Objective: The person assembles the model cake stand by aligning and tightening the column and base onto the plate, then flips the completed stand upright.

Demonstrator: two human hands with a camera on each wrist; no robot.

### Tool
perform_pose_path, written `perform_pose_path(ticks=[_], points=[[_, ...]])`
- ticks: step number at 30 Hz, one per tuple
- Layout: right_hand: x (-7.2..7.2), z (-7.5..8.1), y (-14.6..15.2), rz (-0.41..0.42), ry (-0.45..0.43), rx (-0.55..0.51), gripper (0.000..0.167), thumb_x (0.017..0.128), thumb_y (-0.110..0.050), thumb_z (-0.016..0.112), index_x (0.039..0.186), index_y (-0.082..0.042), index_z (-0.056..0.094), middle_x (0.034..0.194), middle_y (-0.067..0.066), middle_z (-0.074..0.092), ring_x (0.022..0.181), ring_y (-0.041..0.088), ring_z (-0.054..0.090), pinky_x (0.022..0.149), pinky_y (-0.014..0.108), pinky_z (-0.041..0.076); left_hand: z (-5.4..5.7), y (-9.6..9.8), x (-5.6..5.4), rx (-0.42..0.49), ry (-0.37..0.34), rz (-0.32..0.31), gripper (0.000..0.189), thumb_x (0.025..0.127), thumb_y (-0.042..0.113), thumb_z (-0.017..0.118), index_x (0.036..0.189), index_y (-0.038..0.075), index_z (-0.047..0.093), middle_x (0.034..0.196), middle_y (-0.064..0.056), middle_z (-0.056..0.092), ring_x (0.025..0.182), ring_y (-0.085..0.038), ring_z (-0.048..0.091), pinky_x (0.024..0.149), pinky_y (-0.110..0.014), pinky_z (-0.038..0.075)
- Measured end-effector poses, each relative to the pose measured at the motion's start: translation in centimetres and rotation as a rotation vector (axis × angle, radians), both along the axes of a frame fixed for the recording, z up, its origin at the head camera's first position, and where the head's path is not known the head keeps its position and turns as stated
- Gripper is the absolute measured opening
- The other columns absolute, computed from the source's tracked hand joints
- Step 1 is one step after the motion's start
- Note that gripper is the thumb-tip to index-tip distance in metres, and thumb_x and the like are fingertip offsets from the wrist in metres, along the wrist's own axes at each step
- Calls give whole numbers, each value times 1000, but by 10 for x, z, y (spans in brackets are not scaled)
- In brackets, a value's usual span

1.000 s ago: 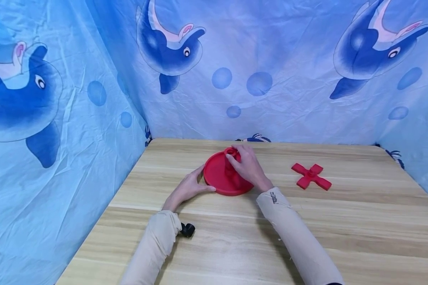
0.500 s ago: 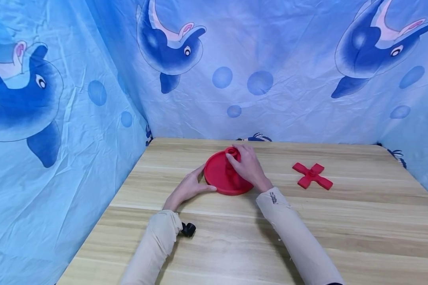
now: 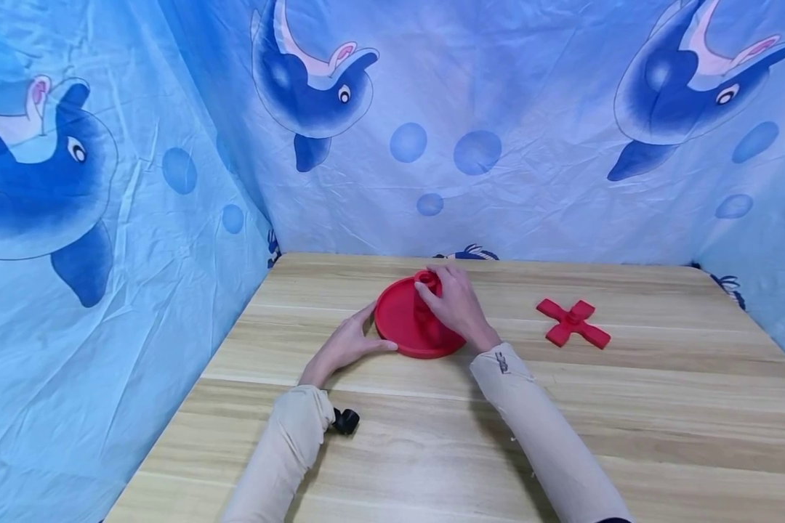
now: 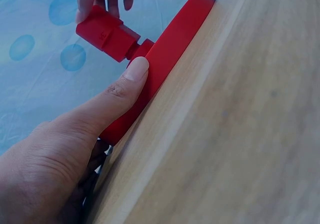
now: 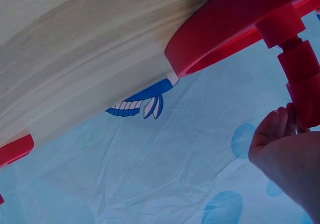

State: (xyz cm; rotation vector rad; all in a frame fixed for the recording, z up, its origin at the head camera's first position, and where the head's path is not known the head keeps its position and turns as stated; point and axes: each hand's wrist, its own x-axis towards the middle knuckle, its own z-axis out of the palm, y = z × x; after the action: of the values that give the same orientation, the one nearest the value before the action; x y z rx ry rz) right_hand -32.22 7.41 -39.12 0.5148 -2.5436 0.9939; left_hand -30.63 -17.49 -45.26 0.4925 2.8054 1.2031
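Note:
A round red dish (image 3: pixel 397 314) with a raised rim lies on the table in the head view. My left hand (image 3: pixel 345 343) holds its left side, thumb on the near rim and fingers round the far side; the thumb (image 4: pixel 117 97) presses the rim in the left wrist view. From the dish rises a red hollow-topped post piece (image 4: pixel 107 34), joined by a narrower neck (image 4: pixel 132 50) to a short stub (image 5: pixel 280 27). My right hand (image 3: pixel 456 303) grips this post piece near its top, fingers curled round the far side. The neck is visible between piece and stub.
A red cross-shaped piece (image 3: pixel 570 320) with a small central knob lies to the right on the wooden table (image 3: pixel 392 450). A black device (image 3: pixel 345 421) sits by the left cuff. Blue dolphin-printed cloth (image 3: pixel 530 203) hangs behind and beside the table.

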Motion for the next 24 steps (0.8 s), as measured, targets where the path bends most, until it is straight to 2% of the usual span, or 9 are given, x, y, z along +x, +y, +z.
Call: perform_pose_path(ticks=[5, 13, 19, 24], points=[[0, 1, 1, -18, -28, 21, 51, 101, -32, 68, 142, -2, 59, 134, 17, 58, 127, 34, 48, 99, 52, 52, 0, 0, 1, 9, 2, -5, 113, 77, 63, 85, 165, 21, 29, 163, -4, 38, 150, -26, 33, 119, -51, 33], [0, 0, 3, 16, -24, 12, 50, 99, -25, 69, 142, -1, 59, 132, 17, 58, 125, 33, 49, 96, 50, 55, -1, 1, 0, 13, 0, -6, 113, 76, 63, 85, 165, 20, 30, 163, -3, 38, 149, -24, 34, 119, -50, 33], [-2, 0, 2, -3, -41, -9, 58, 96, -33, 76, 139, 0, 59, 134, 18, 56, 127, 35, 47, 98, 51, 54, 0, 1, -1, -3, -12, 7, 114, 77, 63, 85, 166, 21, 28, 164, -4, 37, 150, -26, 33, 119, -51, 34], [-1, 1, 2, 14, -51, -3, 57, 98, -31, 72, 143, -1, 57, 136, 18, 56, 128, 34, 46, 97, 51, 54, 1, 1, -1, -7, -9, 7, 114, 76, 64, 85, 165, 20, 28, 164, -5, 37, 151, -26, 32, 119, -50, 33]])
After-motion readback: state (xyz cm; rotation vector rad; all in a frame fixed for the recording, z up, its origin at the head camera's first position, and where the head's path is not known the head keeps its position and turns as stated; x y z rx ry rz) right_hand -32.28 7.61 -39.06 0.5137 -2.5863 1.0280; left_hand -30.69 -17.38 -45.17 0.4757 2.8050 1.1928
